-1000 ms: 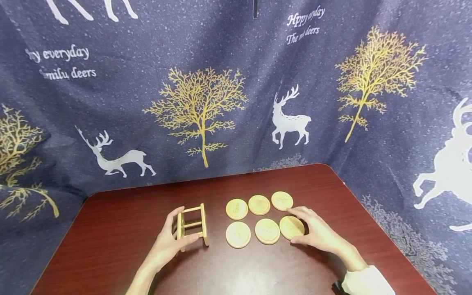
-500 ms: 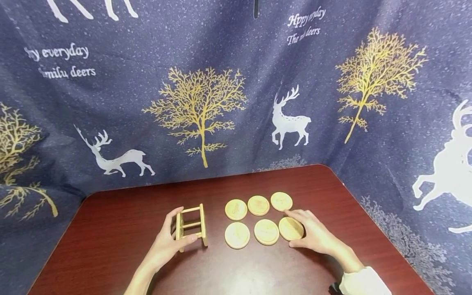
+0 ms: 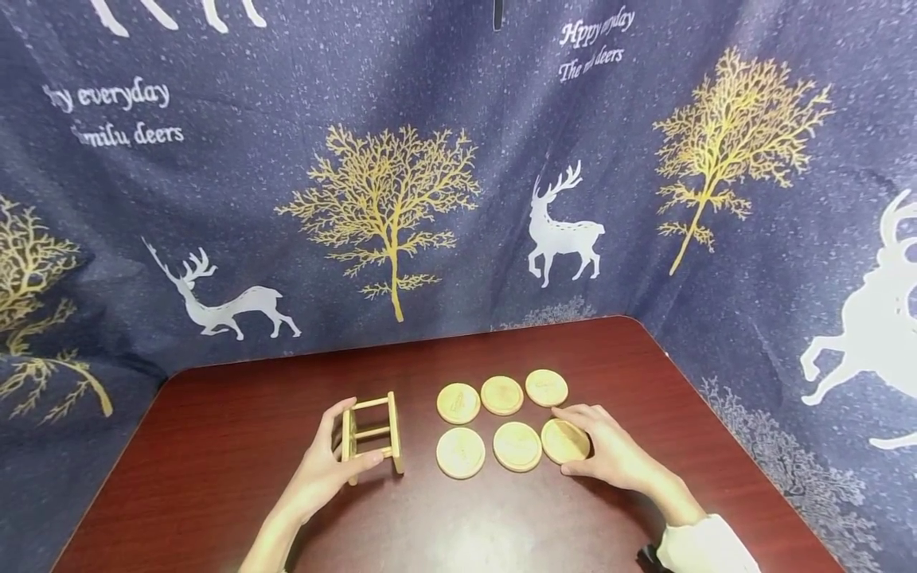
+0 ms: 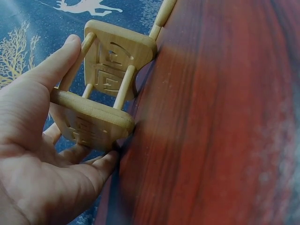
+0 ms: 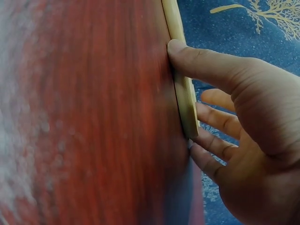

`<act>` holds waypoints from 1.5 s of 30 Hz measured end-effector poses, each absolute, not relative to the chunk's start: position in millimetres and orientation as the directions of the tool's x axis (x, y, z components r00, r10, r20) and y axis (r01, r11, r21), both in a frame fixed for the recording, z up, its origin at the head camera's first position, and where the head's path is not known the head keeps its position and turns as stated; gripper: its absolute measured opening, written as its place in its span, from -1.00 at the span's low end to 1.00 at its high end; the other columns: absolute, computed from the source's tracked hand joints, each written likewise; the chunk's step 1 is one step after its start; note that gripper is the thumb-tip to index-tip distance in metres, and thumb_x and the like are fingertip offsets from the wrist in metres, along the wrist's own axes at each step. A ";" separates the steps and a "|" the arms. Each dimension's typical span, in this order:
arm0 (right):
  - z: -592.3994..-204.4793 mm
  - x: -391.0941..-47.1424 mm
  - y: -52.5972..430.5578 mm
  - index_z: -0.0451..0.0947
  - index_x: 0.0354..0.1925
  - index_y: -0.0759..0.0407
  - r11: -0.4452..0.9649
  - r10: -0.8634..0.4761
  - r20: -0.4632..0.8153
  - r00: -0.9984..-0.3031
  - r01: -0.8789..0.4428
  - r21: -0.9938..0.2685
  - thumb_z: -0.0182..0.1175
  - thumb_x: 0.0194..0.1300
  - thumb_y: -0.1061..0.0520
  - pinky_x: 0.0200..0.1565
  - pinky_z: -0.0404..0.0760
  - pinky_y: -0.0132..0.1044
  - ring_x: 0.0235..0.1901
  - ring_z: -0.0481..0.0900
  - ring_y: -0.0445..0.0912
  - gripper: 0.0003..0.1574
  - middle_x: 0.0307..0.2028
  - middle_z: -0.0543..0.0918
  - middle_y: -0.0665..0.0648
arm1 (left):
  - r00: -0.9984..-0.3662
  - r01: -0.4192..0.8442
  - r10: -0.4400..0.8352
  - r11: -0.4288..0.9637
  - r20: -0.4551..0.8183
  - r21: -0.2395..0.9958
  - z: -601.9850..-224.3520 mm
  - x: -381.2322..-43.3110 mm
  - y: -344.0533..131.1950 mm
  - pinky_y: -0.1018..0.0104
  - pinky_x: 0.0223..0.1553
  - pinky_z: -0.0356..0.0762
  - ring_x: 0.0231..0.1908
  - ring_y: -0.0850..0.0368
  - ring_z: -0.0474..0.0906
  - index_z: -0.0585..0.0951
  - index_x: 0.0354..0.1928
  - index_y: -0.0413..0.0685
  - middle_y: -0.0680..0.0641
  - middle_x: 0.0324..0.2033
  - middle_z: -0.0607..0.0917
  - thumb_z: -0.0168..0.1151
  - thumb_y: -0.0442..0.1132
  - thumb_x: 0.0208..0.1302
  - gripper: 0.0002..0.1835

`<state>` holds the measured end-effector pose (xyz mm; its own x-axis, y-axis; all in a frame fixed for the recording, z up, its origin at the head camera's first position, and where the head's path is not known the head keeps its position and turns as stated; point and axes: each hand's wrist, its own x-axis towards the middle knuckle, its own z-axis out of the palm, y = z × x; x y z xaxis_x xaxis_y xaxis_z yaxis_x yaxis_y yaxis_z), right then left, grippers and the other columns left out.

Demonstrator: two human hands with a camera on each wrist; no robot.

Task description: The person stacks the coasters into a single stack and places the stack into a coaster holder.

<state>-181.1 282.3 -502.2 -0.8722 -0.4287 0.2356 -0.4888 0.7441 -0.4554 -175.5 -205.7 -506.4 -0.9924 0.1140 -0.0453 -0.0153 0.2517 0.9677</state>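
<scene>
My left hand [image 3: 325,469] grips a small wooden coaster holder [image 3: 396,438] on the left part of the table. In the left wrist view, carved marks show on its end panel [image 4: 105,51], and thin rods join the two panels. The thumb lies along one side, with the fingers at the base. My right hand [image 3: 616,450] holds a round wooden coaster [image 3: 563,442], the rightmost of the near row. Its thumb is at the coaster's near edge and the fingers curl round the far side. The right wrist view shows this coaster [image 5: 187,103] edge-on, low at the table.
Two more coasters [image 3: 517,446] lie in the near row, and three coasters [image 3: 502,395] form a row behind. All are flat on the dark red table [image 3: 251,430]. A blue cloth [image 3: 444,95] with deer and trees hangs behind the table's far edge.
My right index finger has shifted slightly left along the coaster's far side. The left hand and the coaster holder stay in place.
</scene>
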 end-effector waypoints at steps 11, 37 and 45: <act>-503.8 -181.2 280.6 0.60 0.47 0.22 0.741 -0.432 0.247 -0.868 -0.497 -0.451 0.80 0.04 0.05 0.28 0.64 0.24 0.28 0.60 0.17 0.08 0.27 0.68 0.13 | -0.993 0.015 0.120 0.263 -0.017 0.965 -506.5 -173.8 -205.9 -0.21 0.59 0.22 0.65 -0.38 0.19 0.11 0.73 0.08 -0.33 0.70 0.17 0.68 -0.22 0.27 0.15; -495.9 -182.6 270.5 0.67 0.37 0.28 0.698 -0.439 0.370 -0.819 -0.570 -0.434 0.77 -0.02 0.09 0.23 0.71 0.04 0.19 0.67 0.03 -0.01 0.19 0.70 0.07 | -0.993 0.022 0.119 0.255 -0.008 0.967 -504.0 -172.8 -205.6 -0.20 0.58 0.26 0.64 -0.39 0.21 0.11 0.73 0.09 -0.33 0.70 0.17 0.67 -0.22 0.28 0.14; -492.0 -181.0 265.5 0.65 0.41 0.25 0.695 -0.438 0.366 -0.821 -0.567 -0.442 0.78 0.00 0.09 0.19 0.74 0.01 0.16 0.71 0.01 0.02 0.19 0.71 0.08 | -0.992 0.013 0.125 0.246 -0.019 0.969 -506.5 -173.8 -206.3 -0.25 0.60 0.25 0.65 -0.41 0.19 0.12 0.73 0.12 -0.34 0.70 0.17 0.68 -0.22 0.28 0.14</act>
<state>-181.0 265.5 -492.0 -0.8212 -0.4376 0.3661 -0.5673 0.6946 -0.4423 -173.8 -206.3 -506.5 -0.9920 0.1247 -0.0187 0.0127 0.2464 0.9691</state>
